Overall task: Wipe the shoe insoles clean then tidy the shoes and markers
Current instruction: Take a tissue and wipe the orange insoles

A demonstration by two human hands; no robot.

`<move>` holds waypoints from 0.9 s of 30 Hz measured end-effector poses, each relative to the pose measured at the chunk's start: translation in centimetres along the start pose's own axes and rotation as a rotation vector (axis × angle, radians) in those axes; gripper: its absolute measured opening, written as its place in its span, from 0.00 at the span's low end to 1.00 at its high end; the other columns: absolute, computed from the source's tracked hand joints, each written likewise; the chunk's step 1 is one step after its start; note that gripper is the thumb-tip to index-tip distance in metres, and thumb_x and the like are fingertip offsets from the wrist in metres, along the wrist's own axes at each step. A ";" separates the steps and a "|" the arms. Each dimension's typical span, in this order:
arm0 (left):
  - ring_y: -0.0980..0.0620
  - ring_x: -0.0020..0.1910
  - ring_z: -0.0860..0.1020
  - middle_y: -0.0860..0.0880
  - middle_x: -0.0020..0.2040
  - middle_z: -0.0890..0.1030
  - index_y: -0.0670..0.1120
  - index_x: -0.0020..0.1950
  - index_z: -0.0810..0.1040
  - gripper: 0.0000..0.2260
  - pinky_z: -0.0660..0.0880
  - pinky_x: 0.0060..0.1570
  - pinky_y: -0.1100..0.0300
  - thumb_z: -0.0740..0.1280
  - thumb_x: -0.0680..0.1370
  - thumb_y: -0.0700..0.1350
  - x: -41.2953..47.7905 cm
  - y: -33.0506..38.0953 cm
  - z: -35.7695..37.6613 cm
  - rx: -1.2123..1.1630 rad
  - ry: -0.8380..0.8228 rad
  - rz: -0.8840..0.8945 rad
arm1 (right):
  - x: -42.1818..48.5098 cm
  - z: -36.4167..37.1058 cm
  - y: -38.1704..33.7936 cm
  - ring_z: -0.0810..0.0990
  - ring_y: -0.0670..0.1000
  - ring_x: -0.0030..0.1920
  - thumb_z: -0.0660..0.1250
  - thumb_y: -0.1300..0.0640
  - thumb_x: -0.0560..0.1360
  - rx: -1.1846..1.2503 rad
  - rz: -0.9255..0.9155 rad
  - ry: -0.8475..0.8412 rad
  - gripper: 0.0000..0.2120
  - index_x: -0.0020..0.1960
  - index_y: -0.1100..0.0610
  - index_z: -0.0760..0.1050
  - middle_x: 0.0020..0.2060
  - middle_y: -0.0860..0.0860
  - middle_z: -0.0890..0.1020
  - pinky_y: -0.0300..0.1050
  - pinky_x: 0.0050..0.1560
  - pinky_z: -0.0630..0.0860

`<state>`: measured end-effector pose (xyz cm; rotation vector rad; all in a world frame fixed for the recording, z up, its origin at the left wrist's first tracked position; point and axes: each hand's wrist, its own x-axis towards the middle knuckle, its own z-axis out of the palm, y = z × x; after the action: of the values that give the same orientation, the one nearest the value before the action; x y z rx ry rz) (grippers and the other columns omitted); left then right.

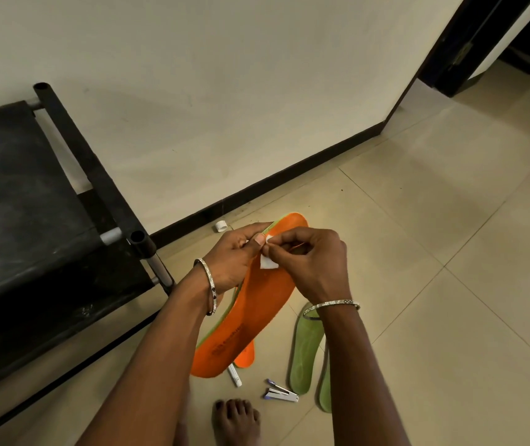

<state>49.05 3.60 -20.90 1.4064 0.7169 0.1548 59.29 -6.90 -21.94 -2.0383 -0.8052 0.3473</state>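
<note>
The wiping step is judged to be in hand. The orange insole [257, 304], smooth foam with a rounded toe, is held above the tiled floor [434, 252]. It is gripped near its far end by the left hand [234, 259], while a small white wipe [268, 263] is pinched against it by the right hand [311, 262]. Firm strokes toward the near heel are probably called for next. Two green insoles [305, 352], faintly textured, are laid on the floor to the right.

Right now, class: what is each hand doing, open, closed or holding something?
Left hand: grips the flat orange shoe insole near its toe.
Right hand: pinches a small white wipe scrap against that insole.
</note>
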 end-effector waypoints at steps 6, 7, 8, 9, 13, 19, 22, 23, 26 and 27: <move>0.49 0.53 0.81 0.52 0.52 0.82 0.63 0.54 0.76 0.12 0.79 0.44 0.55 0.57 0.85 0.47 0.1 0.0 0.1 -0.015 -0.016 -0.017 | 0.1 0.1 0.2 0.81 0.41 0.38 0.77 0.52 0.71 -0.007 0.023 0.279 0.09 0.48 0.55 0.86 0.39 0.47 0.85 0.30 0.40 0.77; 0.47 0.54 0.81 0.51 0.52 0.82 0.63 0.56 0.77 0.12 0.79 0.47 0.51 0.57 0.85 0.48 0.2 0.0 0.1 -0.024 -0.018 -0.025 | 0.2 0.1 0.1 0.81 0.42 0.38 0.77 0.51 0.72 -0.008 0.020 0.302 0.09 0.49 0.55 0.85 0.40 0.47 0.85 0.30 0.40 0.77; 0.46 0.55 0.81 0.51 0.53 0.82 0.62 0.57 0.77 0.12 0.79 0.50 0.48 0.57 0.85 0.48 0.2 0.0 0.1 -0.037 -0.016 -0.037 | 0.2 0.2 0.1 0.81 0.41 0.38 0.76 0.52 0.72 0.002 0.015 0.293 0.09 0.49 0.55 0.85 0.40 0.47 0.85 0.29 0.40 0.76; 0.45 0.56 0.81 0.50 0.53 0.83 0.61 0.58 0.78 0.12 0.79 0.53 0.45 0.57 0.85 0.48 0.2 -0.1 0.2 -0.057 -0.009 -0.052 | 0.1 0.2 0.0 0.81 0.41 0.38 0.76 0.52 0.72 0.017 0.005 0.259 0.08 0.49 0.55 0.85 0.40 0.46 0.85 0.27 0.39 0.75; 0.43 0.59 0.81 0.45 0.55 0.84 0.53 0.58 0.81 0.13 0.77 0.61 0.42 0.57 0.85 0.46 0.2 -0.4 0.0 -0.157 0.041 -0.106 | -0.1 0.5 -0.4 0.78 0.36 0.37 0.76 0.55 0.72 0.001 -0.074 0.059 0.04 0.46 0.53 0.85 0.36 0.43 0.83 0.25 0.35 0.71; 0.44 0.55 0.82 0.45 0.53 0.85 0.51 0.53 0.83 0.13 0.77 0.61 0.43 0.58 0.85 0.44 0.1 -0.3 0.2 -0.201 0.047 -0.125 | 0.0 1.2 -0.2 0.79 0.43 0.35 0.75 0.54 0.72 -0.034 -0.076 0.212 0.03 0.44 0.53 0.84 0.35 0.44 0.82 0.28 0.36 0.73; 0.48 0.48 0.83 0.51 0.43 0.86 0.53 0.51 0.83 0.13 0.79 0.54 0.47 0.58 0.85 0.44 -0.1 -0.1 0.4 -0.199 0.020 -0.107 | 0.1 1.5 -0.2 0.78 0.41 0.36 0.74 0.52 0.73 -0.051 -0.041 0.352 0.04 0.45 0.52 0.82 0.37 0.44 0.81 0.27 0.39 0.71; 0.50 0.46 0.83 0.51 0.40 0.85 0.54 0.51 0.83 0.14 0.80 0.52 0.49 0.58 0.85 0.44 -0.1 -0.1 0.4 -0.194 0.015 -0.105 | 0.1 1.5 -0.2 0.79 0.41 0.37 0.74 0.52 0.73 -0.053 -0.035 0.356 0.05 0.46 0.52 0.82 0.38 0.45 0.82 0.28 0.39 0.71; 0.47 0.44 0.81 0.46 0.42 0.83 0.51 0.51 0.83 0.14 0.79 0.52 0.48 0.57 0.85 0.42 -0.2 0.0 0.3 -0.191 0.015 -0.096 | 0.1 1.0 -0.2 0.79 0.41 0.39 0.75 0.50 0.73 -0.056 -0.029 0.225 0.07 0.48 0.52 0.84 0.42 0.45 0.84 0.26 0.39 0.70; 0.46 0.45 0.79 0.44 0.43 0.81 0.50 0.50 0.83 0.14 0.79 0.54 0.46 0.58 0.85 0.42 -0.3 0.1 0.3 -0.198 0.021 -0.093 | 0.1 0.8 -0.3 0.79 0.40 0.38 0.75 0.50 0.73 -0.056 -0.039 0.171 0.08 0.48 0.52 0.85 0.42 0.45 0.84 0.24 0.37 0.70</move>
<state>49.00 3.24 -20.75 1.1826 0.7622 0.1636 58.82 -6.22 -22.12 -2.0695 -0.7550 0.1275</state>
